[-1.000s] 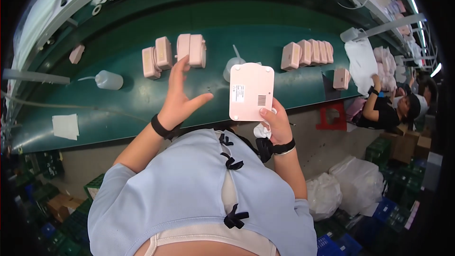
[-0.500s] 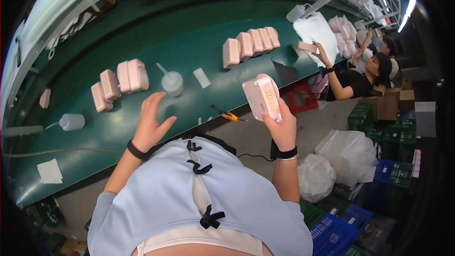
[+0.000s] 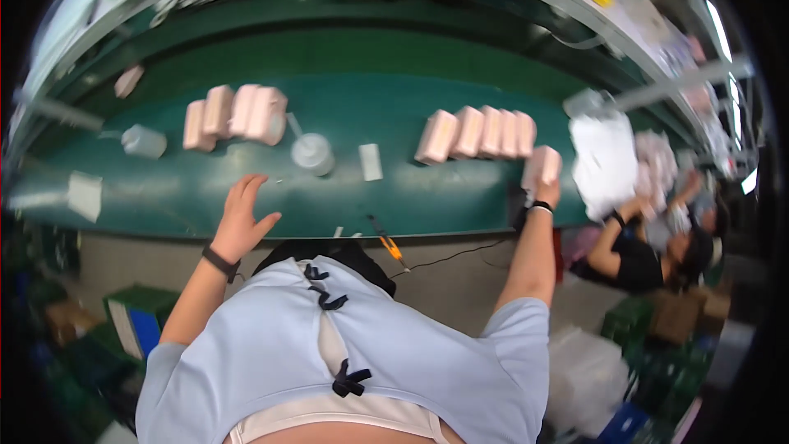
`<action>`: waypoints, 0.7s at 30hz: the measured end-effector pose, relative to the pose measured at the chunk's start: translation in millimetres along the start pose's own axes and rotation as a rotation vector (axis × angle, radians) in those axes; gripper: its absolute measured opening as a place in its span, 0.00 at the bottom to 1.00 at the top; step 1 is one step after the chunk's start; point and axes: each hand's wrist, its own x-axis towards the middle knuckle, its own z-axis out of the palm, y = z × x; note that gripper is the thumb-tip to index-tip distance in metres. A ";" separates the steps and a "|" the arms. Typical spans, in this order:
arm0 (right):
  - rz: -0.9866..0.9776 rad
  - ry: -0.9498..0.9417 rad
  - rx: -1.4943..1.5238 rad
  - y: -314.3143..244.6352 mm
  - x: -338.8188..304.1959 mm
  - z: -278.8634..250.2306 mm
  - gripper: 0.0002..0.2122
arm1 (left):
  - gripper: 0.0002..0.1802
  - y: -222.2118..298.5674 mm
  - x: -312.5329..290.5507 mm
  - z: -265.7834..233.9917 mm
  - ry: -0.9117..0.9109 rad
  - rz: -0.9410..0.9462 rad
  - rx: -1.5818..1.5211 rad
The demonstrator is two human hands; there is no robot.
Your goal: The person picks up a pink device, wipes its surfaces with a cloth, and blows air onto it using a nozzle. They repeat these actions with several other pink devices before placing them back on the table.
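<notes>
My right hand (image 3: 546, 191), arm stretched out to the right, grips a pink box-shaped plastic device (image 3: 542, 166) over the table's right part. That device is at the near end of a row of similar pink devices (image 3: 468, 133); whether it touches them I cannot tell. My left hand (image 3: 242, 218) hovers over the table's front with fingers apart, holding nothing. Beyond it stand a translucent squeeze bottle (image 3: 312, 154) with a thin spout and another group of pink devices (image 3: 238, 115). A white rectangular piece (image 3: 371, 162) lies between the two groups.
An orange and black hand tool (image 3: 388, 245) sticks out over the front edge of the green table (image 3: 329, 205). At left lie a second squeeze bottle (image 3: 144, 141) and a white sheet (image 3: 85, 196). A white cloth (image 3: 604, 164) and a co-worker (image 3: 637, 259) are at right.
My right hand has carried the pink device from in front of me out to the row on the right. The view has turned. My left hand stays open over the table.
</notes>
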 end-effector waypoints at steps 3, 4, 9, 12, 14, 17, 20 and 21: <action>-0.022 -0.136 0.277 3.8 50.2 18.4 0.32 | 0.38 -43.3 2.7 18.5 0.067 -0.121 -0.117; 0.007 -0.161 0.443 11.4 53.2 21.3 0.33 | 0.38 -59.1 8.8 26.5 0.085 -0.148 -0.165; 0.028 -0.090 0.660 -0.4 -64.8 30.6 0.21 | 0.38 -88.7 48.4 39.2 0.240 -0.208 -0.101; -0.128 -0.305 0.591 3.9 -195.4 12.8 0.08 | 0.38 -115.7 84.3 48.2 0.381 -0.210 0.057; 0.029 -0.579 0.489 36.7 -282.3 5.3 0.07 | 0.39 -115.1 123.6 55.7 0.431 -0.199 0.124; -0.049 -0.837 0.531 32.2 -389.2 19.3 0.26 | 0.42 -110.1 155.1 67.9 0.417 -0.249 0.545; -0.133 -0.908 0.772 -51.9 -423.3 17.7 0.33 | 0.44 -111.3 151.3 74.9 0.336 -0.249 0.654; -0.128 -0.904 0.772 -56.3 -421.3 27.9 0.33 | 0.44 -108.9 151.3 76.1 0.302 -0.244 0.703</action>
